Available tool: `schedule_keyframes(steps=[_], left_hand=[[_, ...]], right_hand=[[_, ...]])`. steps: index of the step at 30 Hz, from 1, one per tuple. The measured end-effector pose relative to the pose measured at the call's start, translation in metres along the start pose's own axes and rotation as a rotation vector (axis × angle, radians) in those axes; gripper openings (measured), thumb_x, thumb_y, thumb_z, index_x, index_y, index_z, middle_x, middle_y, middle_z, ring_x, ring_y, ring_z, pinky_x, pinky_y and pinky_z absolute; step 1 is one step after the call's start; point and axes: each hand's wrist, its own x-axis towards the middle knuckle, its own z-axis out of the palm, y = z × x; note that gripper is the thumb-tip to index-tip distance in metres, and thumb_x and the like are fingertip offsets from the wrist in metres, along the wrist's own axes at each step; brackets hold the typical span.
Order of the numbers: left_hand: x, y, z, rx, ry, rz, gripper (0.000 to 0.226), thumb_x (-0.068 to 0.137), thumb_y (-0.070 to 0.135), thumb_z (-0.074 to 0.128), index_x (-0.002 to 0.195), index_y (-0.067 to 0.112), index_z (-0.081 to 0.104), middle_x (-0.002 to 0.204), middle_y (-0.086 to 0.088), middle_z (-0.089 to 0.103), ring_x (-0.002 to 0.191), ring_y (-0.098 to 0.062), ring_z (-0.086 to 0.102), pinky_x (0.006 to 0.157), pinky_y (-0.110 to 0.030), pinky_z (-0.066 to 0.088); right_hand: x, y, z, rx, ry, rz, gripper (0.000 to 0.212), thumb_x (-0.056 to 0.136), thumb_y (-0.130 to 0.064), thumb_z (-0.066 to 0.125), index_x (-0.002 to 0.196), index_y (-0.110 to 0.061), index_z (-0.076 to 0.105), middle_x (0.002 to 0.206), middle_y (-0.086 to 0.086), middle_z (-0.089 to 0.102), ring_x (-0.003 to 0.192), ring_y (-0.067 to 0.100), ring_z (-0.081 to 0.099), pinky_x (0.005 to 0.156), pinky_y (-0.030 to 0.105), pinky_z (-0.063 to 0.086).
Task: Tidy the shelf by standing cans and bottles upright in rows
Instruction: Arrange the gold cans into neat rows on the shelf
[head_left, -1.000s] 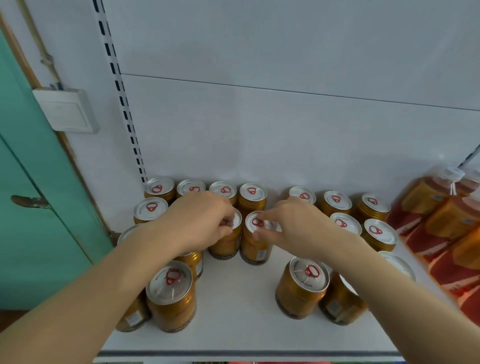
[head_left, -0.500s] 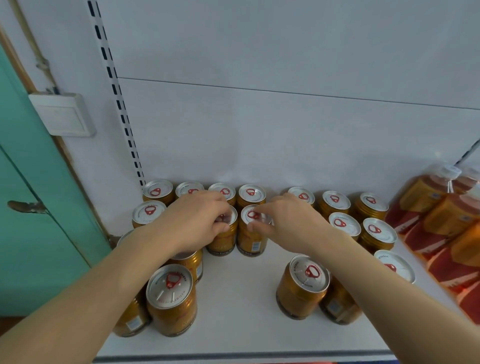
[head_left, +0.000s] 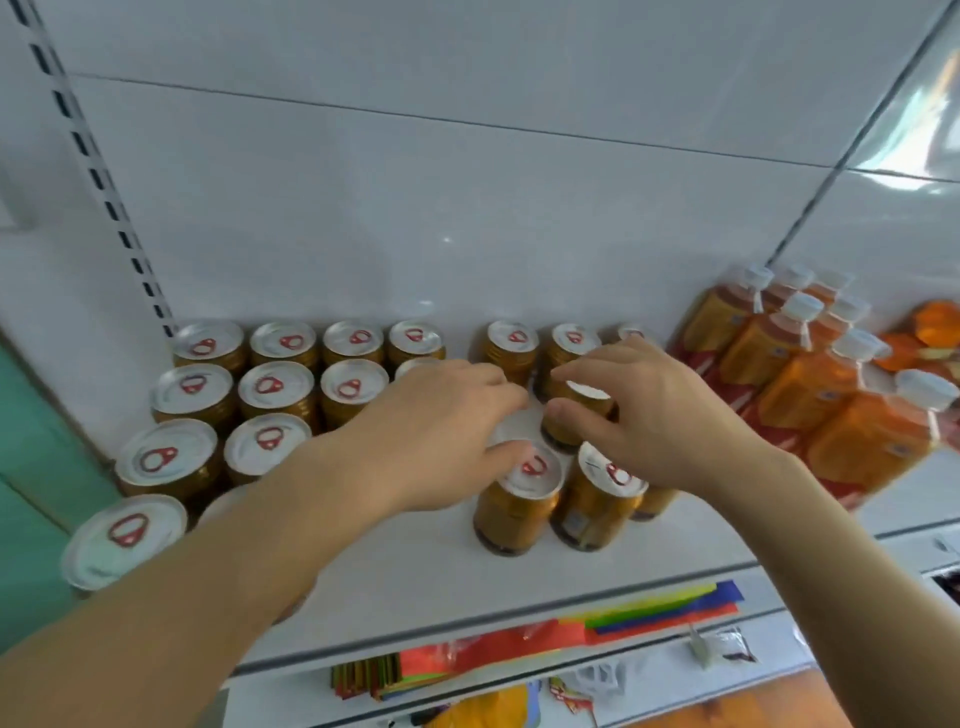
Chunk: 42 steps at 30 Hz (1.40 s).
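Note:
Gold cans with silver lids and red pull tabs stand on a white shelf (head_left: 415, 566). On the left they form upright rows (head_left: 283, 340). My right hand (head_left: 660, 415) grips a tilted gold can (head_left: 576, 415) near its top, thumb in front and fingers behind. Two more cans stand in front: one (head_left: 514, 514) under my left thumb, the other (head_left: 592, 514) below my right palm. My left hand (head_left: 441, 431) hovers with loosely curved fingers, its thumb touching that front can's lid rim. A few cans stand at the back right (head_left: 511, 343).
Orange-drink bottles with white caps (head_left: 810, 374) lean together at the right end of the shelf. A slotted upright rail (head_left: 104, 182) runs up the white back wall. Coloured packets (head_left: 571, 634) lie on the shelf below. A teal door (head_left: 31, 467) is at far left.
Both hands left the two middle cans and moved right. The view shifted right and down. My right hand now grips a tilted can, and my left thumb rests on a front can.

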Motion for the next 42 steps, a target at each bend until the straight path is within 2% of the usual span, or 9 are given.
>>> schedule_keyframes(steps=[4,7,10,12,16,21,27,30,42], left_hand=[[-0.003,0.028,0.025,-0.004,-0.005,0.004,0.045,0.102,0.057,0.052,0.137,0.03,0.061,0.132,0.008,0.059,0.125,-0.017,0.053,0.102,-0.043,0.048],[-0.009,0.036,0.043,-0.014,0.058,-0.032,0.032,0.102,0.05,0.055,0.122,0.03,0.069,0.126,0.01,0.061,0.123,-0.015,0.05,0.105,-0.041,0.045],[-0.015,0.043,0.047,-0.013,0.104,-0.078,0.027,0.099,0.051,0.055,0.11,0.031,0.069,0.121,0.013,0.062,0.117,-0.013,0.054,0.1,-0.041,0.049],[-0.023,0.048,0.049,0.013,0.122,-0.108,0.031,0.097,0.049,0.059,0.116,0.027,0.07,0.129,0.01,0.064,0.121,-0.016,0.056,0.102,-0.041,0.049],[-0.046,0.049,0.048,0.126,0.151,-0.216,0.037,0.091,0.046,0.06,0.113,0.02,0.074,0.13,0.003,0.069,0.119,-0.022,0.063,0.096,-0.046,0.055],[-0.078,0.031,0.041,0.228,0.199,-0.355,0.036,0.087,0.045,0.068,0.108,0.017,0.077,0.126,-0.002,0.074,0.115,-0.026,0.067,0.095,-0.048,0.056],[-0.098,0.004,0.035,0.339,0.228,-0.422,0.035,0.086,0.042,0.078,0.111,0.018,0.079,0.126,-0.001,0.074,0.121,-0.028,0.062,0.101,-0.052,0.049],[-0.101,-0.008,0.033,0.324,0.216,-0.417,0.038,0.083,0.039,0.083,0.116,0.019,0.077,0.128,0.0,0.073,0.122,-0.028,0.061,0.102,-0.052,0.051],[-0.089,-0.023,0.032,0.25,0.278,-0.406,0.027,0.087,0.043,0.079,0.104,0.024,0.068,0.107,0.005,0.067,0.102,-0.023,0.062,0.084,-0.042,0.051]], right_hand=[[-0.043,0.019,-0.001,-0.022,-0.102,-0.065,0.051,0.095,-0.073,0.045,0.104,-0.034,0.077,0.104,-0.014,0.068,0.099,0.018,0.057,0.09,0.044,0.051],[-0.064,0.028,0.006,-0.092,-0.166,-0.106,0.059,0.087,-0.08,0.044,0.115,-0.038,0.073,0.117,-0.015,0.065,0.105,0.016,0.052,0.09,0.04,0.051],[-0.069,0.032,0.021,-0.086,-0.098,-0.183,0.041,0.087,-0.061,0.054,0.112,-0.034,0.071,0.116,-0.01,0.068,0.097,0.02,0.052,0.081,0.042,0.054],[-0.069,0.033,0.033,-0.026,-0.005,-0.207,0.032,0.087,-0.051,0.063,0.111,-0.032,0.073,0.119,-0.007,0.069,0.095,0.022,0.053,0.079,0.043,0.054],[-0.064,0.017,0.056,0.093,0.102,-0.193,0.035,0.086,-0.051,0.08,0.114,-0.03,0.076,0.118,-0.003,0.065,0.101,0.023,0.056,0.08,0.041,0.054],[-0.046,-0.026,0.081,0.13,0.167,-0.228,0.037,0.092,-0.048,0.07,0.12,-0.023,0.072,0.126,0.006,0.061,0.108,0.027,0.056,0.086,0.037,0.052],[-0.029,-0.064,0.089,0.073,0.172,-0.263,0.048,0.086,-0.029,0.079,0.13,-0.013,0.066,0.129,0.015,0.059,0.111,0.038,0.058,0.083,0.048,0.06],[-0.021,-0.075,0.094,0.044,0.199,-0.234,0.05,0.086,-0.028,0.081,0.131,-0.013,0.066,0.131,0.015,0.06,0.11,0.038,0.059,0.081,0.047,0.059],[-0.006,-0.088,0.102,-0.009,0.223,-0.13,0.052,0.087,-0.028,0.083,0.133,-0.014,0.065,0.132,0.016,0.061,0.11,0.037,0.058,0.081,0.046,0.058]])
